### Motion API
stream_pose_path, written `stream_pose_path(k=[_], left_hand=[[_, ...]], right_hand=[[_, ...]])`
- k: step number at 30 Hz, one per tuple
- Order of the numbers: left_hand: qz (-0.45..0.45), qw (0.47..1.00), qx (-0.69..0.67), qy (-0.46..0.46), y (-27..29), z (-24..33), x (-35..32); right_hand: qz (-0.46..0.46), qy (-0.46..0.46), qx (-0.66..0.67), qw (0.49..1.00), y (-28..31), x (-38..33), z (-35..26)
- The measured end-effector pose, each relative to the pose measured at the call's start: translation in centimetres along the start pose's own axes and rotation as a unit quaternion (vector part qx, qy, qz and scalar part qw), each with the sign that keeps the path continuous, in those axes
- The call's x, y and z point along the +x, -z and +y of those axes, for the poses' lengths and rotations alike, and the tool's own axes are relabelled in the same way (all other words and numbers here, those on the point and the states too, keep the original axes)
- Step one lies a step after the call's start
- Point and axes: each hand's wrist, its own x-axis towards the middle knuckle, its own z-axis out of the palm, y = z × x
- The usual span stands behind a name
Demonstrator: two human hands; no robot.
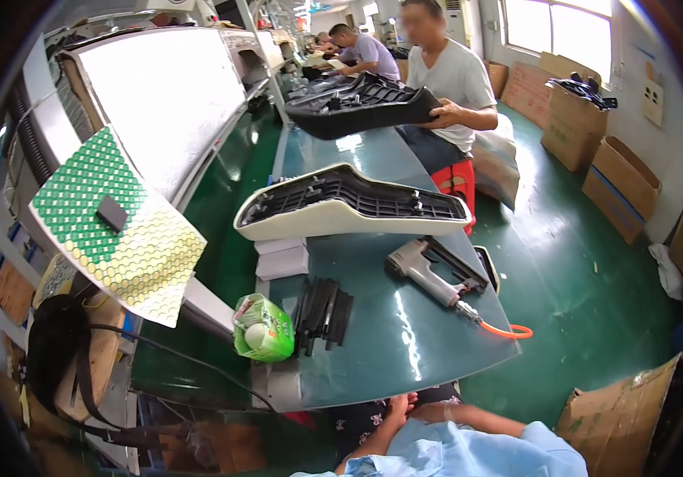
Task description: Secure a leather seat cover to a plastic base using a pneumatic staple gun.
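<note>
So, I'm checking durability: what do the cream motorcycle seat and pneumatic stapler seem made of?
Cream motorcycle seat: cover looks satin vinyl, being smooth without visible weave; base probably matte black plastic, from its moulded ribs.
Pneumatic stapler: body apparently dull metal, judging by silvery-grey sheen.

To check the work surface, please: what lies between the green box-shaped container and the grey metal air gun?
In the head view, thin black strips lie beside the container; bare teal tabletop stretches from them to the gun.
</note>
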Motion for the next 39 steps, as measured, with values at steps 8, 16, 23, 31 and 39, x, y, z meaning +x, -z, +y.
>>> stream_pose_path(k=[8, 16, 23, 31, 39], left_hand=[[-0.088, 0.989, 0.081, -0.087, 1.7, 1.4, -2.1], [-0.190, 0.964, 0.123, -0.137, 1.9, 8.5, -13.0], [-0.458, 0.846, 0.065, -0.265, 5.5, 15.6, -23.8], [-0.185, 0.796, -0.097, -0.569, -1.5, 28.8, -26.6], [-0.154, 0.892, -0.240, -0.350, -0.6, 27.6, -24.7]], right_hand=[[0.576, 0.173, 0.375, 0.705, 34.2, -12.8, -15.7], [0.532, 0.224, 0.622, 0.529, 43.2, -1.6, -11.6], [0.527, 0.161, 0.643, 0.532, 39.6, -5.9, -13.3], [0.547, 0.051, 0.560, 0.620, 29.1, -9.8, -20.2], [0.469, 0.115, 0.235, 0.844, 23.5, -8.8, -18.8]])
